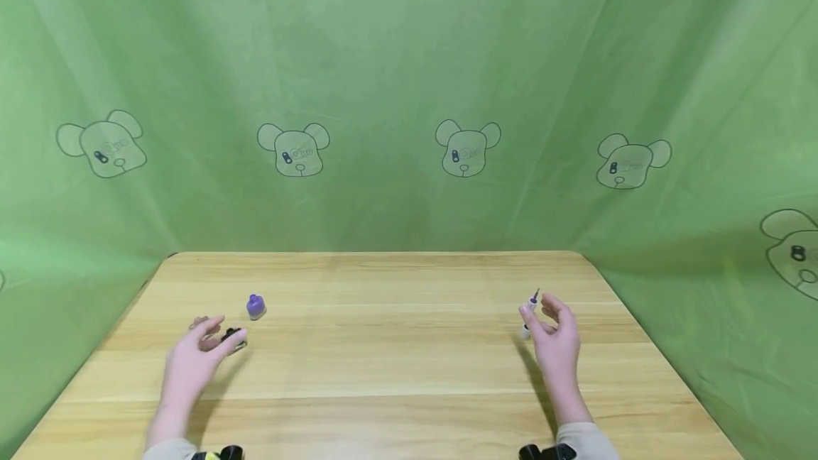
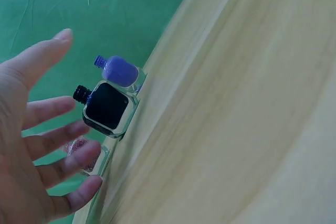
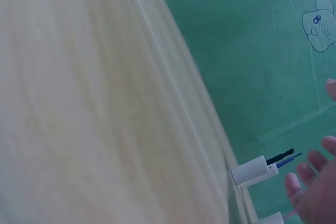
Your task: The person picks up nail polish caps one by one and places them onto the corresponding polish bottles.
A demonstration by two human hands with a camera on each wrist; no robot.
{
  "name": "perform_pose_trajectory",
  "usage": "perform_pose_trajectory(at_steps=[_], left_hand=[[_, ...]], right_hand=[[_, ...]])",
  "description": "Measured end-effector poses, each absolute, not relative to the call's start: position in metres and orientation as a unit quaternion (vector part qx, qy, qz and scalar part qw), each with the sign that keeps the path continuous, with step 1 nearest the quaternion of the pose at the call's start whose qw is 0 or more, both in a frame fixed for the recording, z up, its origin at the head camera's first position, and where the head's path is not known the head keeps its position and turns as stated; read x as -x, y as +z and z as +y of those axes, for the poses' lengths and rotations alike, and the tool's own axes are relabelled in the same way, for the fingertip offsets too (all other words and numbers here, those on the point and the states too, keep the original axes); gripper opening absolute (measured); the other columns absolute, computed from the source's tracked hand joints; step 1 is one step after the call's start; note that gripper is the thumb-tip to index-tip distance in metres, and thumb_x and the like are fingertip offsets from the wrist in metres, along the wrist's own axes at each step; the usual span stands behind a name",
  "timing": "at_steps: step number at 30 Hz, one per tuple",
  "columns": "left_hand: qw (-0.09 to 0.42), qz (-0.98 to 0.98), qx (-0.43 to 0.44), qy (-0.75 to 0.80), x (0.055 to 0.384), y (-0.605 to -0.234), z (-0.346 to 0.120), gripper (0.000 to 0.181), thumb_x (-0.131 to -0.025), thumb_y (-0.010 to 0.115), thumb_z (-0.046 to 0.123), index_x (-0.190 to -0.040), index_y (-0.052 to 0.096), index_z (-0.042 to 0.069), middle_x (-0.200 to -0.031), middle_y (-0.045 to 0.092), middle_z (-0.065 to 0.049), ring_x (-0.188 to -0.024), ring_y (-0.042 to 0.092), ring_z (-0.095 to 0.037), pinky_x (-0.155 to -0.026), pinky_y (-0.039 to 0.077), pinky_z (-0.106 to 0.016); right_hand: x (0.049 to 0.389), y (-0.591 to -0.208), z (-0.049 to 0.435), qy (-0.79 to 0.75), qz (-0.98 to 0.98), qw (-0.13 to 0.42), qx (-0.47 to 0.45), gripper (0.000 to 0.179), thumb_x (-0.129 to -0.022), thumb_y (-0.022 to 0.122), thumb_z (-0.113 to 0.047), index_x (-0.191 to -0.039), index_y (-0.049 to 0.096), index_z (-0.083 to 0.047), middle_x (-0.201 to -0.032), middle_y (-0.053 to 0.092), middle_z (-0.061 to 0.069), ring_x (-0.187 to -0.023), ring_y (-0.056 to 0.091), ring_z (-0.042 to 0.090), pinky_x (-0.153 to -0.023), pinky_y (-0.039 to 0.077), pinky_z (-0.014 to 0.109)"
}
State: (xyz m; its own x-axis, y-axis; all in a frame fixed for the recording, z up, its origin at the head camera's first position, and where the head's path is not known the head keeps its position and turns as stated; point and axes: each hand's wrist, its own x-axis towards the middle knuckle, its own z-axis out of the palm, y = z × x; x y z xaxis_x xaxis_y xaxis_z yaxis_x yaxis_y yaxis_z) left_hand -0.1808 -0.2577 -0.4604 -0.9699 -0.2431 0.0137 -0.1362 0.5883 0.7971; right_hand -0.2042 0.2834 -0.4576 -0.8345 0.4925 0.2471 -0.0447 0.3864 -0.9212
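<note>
My left hand (image 1: 192, 357) hovers by three uncapped nail polish bottles, fingers spread and holding nothing. The black nail polish bottle (image 2: 108, 109) stands closest to its fingertips; whether they touch I cannot tell. Beyond it stands the purple nail polish bottle (image 2: 121, 72). A glittery reddish nail polish bottle (image 2: 88, 156) is partly hidden behind the fingers. On the right, my right hand (image 1: 557, 343) is held with loosely bent fingers beside white brush caps standing brush-up: a cap with a black brush (image 3: 249, 170), one with a purple-blue brush (image 3: 270, 172), and one with a pinkish brush (image 3: 272, 219).
The bottles and caps stand on a light wooden table (image 1: 383, 368), far apart at left and right. Green cloth (image 1: 383, 55) with bear-head drawings hangs behind the table and along both sides.
</note>
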Motion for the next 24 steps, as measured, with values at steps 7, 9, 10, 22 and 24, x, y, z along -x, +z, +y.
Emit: perform_pose_trajectory(at_steps=[7, 9, 10, 22, 24], left_hand=[[0.027, -0.907, -0.088, -0.411, 0.184, -0.465, -0.259, 0.083, -0.085, 0.069, 0.052, -0.144, 0.04, 0.001, -0.146, 0.042, -0.029, -0.123, 0.054, -0.046, -0.107, 0.038, -0.06], [0.032, -0.911, -0.084, -0.402, 0.185, -0.467, -0.259, 0.082, -0.085, 0.07, 0.05, -0.143, 0.042, 0.0, -0.144, 0.044, -0.03, -0.12, 0.056, -0.046, -0.105, 0.04, -0.06], [0.034, -0.913, -0.082, -0.397, 0.185, -0.468, -0.259, 0.081, -0.085, 0.071, 0.049, -0.142, 0.042, -0.001, -0.142, 0.046, -0.03, -0.119, 0.057, -0.046, -0.103, 0.041, -0.061], [0.041, -0.923, -0.078, -0.374, 0.184, -0.467, -0.259, 0.066, -0.083, 0.076, 0.033, -0.131, 0.052, -0.005, -0.117, 0.063, -0.032, -0.101, 0.064, -0.042, -0.088, 0.048, -0.059], [0.049, -0.924, -0.077, -0.371, 0.184, -0.468, -0.259, 0.062, -0.082, 0.077, 0.03, -0.128, 0.054, -0.005, -0.118, 0.063, -0.032, -0.1, 0.065, -0.042, -0.087, 0.049, -0.059]], right_hand=[[0.204, -0.459, 0.288, 0.516, -0.829, 0.17, 0.134, 0.072, -0.09, 0.07, -0.031, -0.144, 0.037, 0.003, -0.142, 0.042, 0.026, -0.127, 0.044, 0.04, -0.094, 0.048, 0.018], [0.204, -0.46, 0.29, 0.504, -0.841, 0.145, 0.134, 0.073, -0.091, 0.069, -0.03, -0.145, 0.034, 0.003, -0.145, 0.04, 0.027, -0.131, 0.041, 0.043, -0.104, 0.047, 0.038], [0.204, -0.461, 0.291, 0.497, -0.847, 0.132, 0.134, 0.073, -0.091, 0.068, -0.03, -0.146, 0.033, 0.004, -0.145, 0.039, 0.027, -0.132, 0.04, 0.044, -0.107, 0.043, 0.048], [0.204, -0.466, 0.296, 0.453, -0.877, 0.082, 0.139, 0.067, -0.091, 0.066, -0.021, -0.141, 0.035, 0.012, -0.137, 0.045, 0.037, -0.123, 0.049, 0.047, -0.105, 0.042, 0.055], [0.204, -0.467, 0.296, 0.444, -0.881, 0.08, 0.141, 0.065, -0.091, 0.065, -0.02, -0.139, 0.038, 0.013, -0.135, 0.047, 0.037, -0.12, 0.051, 0.046, -0.104, 0.043, 0.055]])
